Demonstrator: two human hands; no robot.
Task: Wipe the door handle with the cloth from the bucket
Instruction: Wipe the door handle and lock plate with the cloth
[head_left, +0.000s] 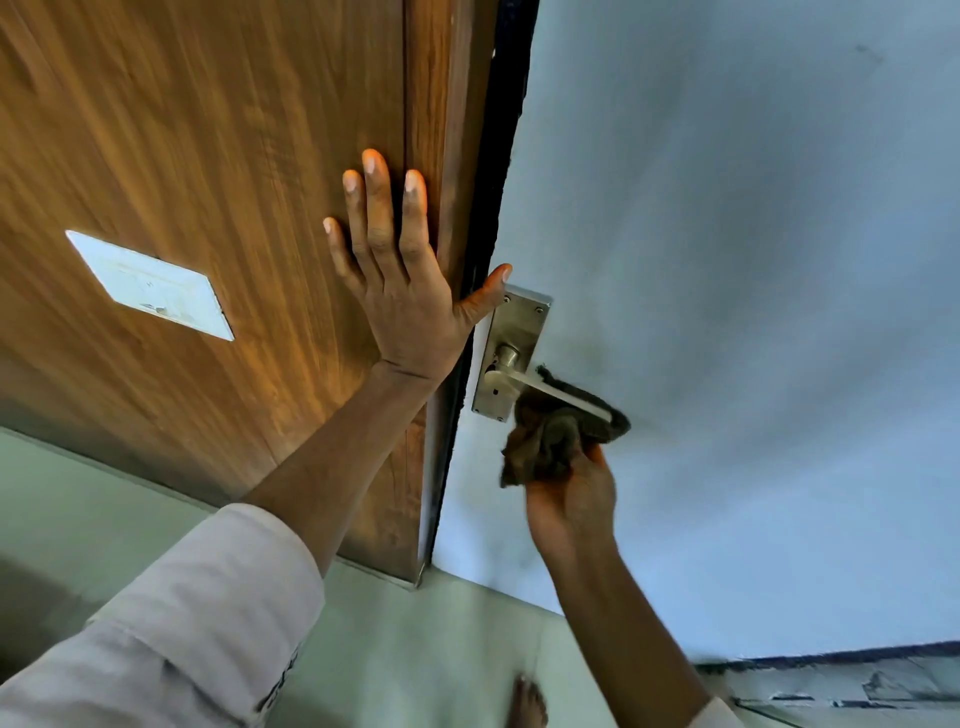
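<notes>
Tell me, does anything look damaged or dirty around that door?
Yes. Dark smudges stain the grey-blue door just around the handle, above the cloth, and the surface at the lower right looks chipped and peeling.

Pale, off-white long sleeves are rolled back above bare forearms; one foot is bare.

Home: wood door, tile floor

The left hand lies flat on the wooden door, fingers spread toward 12 o'clock. At its 4 o'clock, the right hand presses a brown cloth around the metal door handle.
</notes>
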